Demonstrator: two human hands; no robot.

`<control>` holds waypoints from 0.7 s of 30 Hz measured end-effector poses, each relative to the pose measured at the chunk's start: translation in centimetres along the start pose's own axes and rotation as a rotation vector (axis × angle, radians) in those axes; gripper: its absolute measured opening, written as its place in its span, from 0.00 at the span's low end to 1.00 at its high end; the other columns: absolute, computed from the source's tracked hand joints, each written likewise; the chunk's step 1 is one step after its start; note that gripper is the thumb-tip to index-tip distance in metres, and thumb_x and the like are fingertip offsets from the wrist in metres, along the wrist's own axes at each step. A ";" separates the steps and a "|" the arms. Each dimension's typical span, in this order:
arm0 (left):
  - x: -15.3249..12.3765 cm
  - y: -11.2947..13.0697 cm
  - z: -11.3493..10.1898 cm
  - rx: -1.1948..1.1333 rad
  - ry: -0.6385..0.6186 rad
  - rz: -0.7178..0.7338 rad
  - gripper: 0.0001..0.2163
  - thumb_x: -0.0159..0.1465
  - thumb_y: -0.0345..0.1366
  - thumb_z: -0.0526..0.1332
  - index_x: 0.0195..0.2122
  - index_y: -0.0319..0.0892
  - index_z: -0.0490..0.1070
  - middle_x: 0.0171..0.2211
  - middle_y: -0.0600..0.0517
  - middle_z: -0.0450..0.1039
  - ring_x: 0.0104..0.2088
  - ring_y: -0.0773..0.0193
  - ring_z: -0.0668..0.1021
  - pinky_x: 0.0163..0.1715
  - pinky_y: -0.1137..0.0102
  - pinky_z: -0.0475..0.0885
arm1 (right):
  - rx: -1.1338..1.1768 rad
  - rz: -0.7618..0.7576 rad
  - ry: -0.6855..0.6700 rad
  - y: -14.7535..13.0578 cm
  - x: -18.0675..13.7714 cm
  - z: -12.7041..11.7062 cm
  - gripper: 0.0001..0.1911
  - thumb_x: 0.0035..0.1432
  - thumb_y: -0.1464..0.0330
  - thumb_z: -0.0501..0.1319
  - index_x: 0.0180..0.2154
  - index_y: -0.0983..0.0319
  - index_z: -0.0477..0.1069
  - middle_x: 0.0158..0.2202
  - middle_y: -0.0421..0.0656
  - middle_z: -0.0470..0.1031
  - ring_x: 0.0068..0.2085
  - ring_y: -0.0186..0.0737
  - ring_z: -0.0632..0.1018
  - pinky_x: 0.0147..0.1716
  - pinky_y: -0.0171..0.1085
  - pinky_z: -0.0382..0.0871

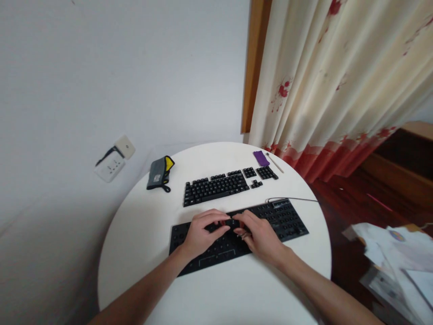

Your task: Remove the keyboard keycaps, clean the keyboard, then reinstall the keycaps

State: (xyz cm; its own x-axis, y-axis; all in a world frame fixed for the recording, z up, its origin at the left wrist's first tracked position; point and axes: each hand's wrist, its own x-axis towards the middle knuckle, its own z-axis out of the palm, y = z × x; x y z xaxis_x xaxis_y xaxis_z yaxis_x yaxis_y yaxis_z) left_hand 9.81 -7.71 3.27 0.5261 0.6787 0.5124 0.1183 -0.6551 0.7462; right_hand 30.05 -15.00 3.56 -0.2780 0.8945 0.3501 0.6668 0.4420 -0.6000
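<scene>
A black keyboard base (284,221) with its keycaps removed lies across the near half of a round white table (142,234). My left hand (203,232) and my right hand (259,232) rest on its middle, fingertips pinched together on a small black keycap (232,222) held between them. Beyond the base, the removed black keycaps (216,186) are laid out on the table in keyboard order, with smaller groups (265,172) to their right.
A grey and yellow pouch (159,173) lies at the table's far left. A purple tool (261,158) and a thin stick (274,163) lie at the far right. A cable (292,198) leaves the base. Curtain and wooden floor are right; wall socket (110,169) left.
</scene>
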 end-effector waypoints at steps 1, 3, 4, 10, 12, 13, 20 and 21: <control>0.0 0.0 0.0 -0.017 -0.020 0.005 0.06 0.61 0.35 0.67 0.38 0.42 0.79 0.36 0.47 0.80 0.36 0.60 0.80 0.36 0.68 0.76 | -0.023 -0.011 0.002 0.0 0.0 0.0 0.12 0.65 0.72 0.55 0.49 0.58 0.68 0.42 0.44 0.73 0.38 0.38 0.76 0.35 0.34 0.68; 0.0 -0.1 0.0 -0.041 -0.055 0.000 0.09 0.60 0.37 0.68 0.41 0.42 0.79 0.37 0.47 0.80 0.34 0.61 0.79 0.33 0.69 0.76 | -0.068 -0.030 0.006 0.2 0.1 -0.5 0.10 0.65 0.72 0.55 0.47 0.59 0.69 0.41 0.43 0.74 0.38 0.38 0.76 0.35 0.33 0.68; 0.0 -0.1 -0.1 -0.046 -0.059 -0.012 0.10 0.60 0.38 0.68 0.42 0.42 0.79 0.37 0.47 0.80 0.33 0.62 0.79 0.33 0.70 0.75 | -0.096 -0.028 0.007 0.6 0.3 -1.1 0.11 0.64 0.73 0.55 0.47 0.59 0.69 0.41 0.43 0.74 0.38 0.38 0.76 0.36 0.33 0.68; 0.2 -0.4 -0.6 -0.004 0.029 -0.115 0.13 0.70 0.38 0.55 0.38 0.40 0.78 0.34 0.48 0.79 0.33 0.63 0.78 0.37 0.69 0.74 | -0.416 0.286 0.046 6.9 2.7 -7.1 0.08 0.65 0.68 0.56 0.44 0.59 0.73 0.43 0.44 0.76 0.41 0.39 0.77 0.41 0.34 0.65; 0.1 -0.6 -0.6 -0.002 0.016 -0.133 0.13 0.71 0.38 0.54 0.36 0.40 0.77 0.30 0.49 0.78 0.31 0.64 0.78 0.35 0.70 0.73 | -0.564 0.466 -0.047 9.7 3.6 -9.0 0.09 0.64 0.66 0.59 0.43 0.60 0.74 0.43 0.46 0.77 0.44 0.42 0.77 0.41 0.34 0.64; 0.1 -0.7 -0.5 -0.001 0.002 -0.138 0.13 0.71 0.38 0.54 0.36 0.40 0.77 0.29 0.50 0.78 0.31 0.64 0.78 0.35 0.71 0.73 | -0.592 0.505 -0.061 11.0 4.1 -9.7 0.09 0.63 0.66 0.59 0.42 0.61 0.74 0.43 0.48 0.77 0.44 0.43 0.77 0.41 0.35 0.64; 0.2 -0.5 -0.3 0.055 -0.066 -0.140 0.15 0.71 0.40 0.53 0.35 0.40 0.77 0.27 0.51 0.76 0.29 0.64 0.77 0.33 0.71 0.72 | -0.646 0.556 -0.148 15.1 6.4 -10.4 0.08 0.59 0.66 0.63 0.37 0.64 0.76 0.40 0.51 0.79 0.41 0.46 0.78 0.36 0.36 0.63; 0.2 -0.4 -0.4 0.060 -0.068 -0.142 0.16 0.71 0.40 0.53 0.34 0.40 0.77 0.27 0.51 0.76 0.29 0.64 0.77 0.33 0.71 0.72 | -0.646 0.548 -0.157 15.2 6.7 -10.3 0.07 0.59 0.66 0.63 0.37 0.64 0.77 0.40 0.51 0.79 0.41 0.46 0.78 0.36 0.35 0.63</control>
State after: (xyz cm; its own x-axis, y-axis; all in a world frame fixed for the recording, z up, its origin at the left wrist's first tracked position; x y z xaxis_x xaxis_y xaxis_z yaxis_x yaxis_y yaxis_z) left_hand 9.56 -7.19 3.21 0.5558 0.7432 0.3726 0.2440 -0.5743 0.7815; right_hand 45.49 -3.00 4.18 0.1374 0.9905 -0.0018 0.9843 -0.1368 -0.1112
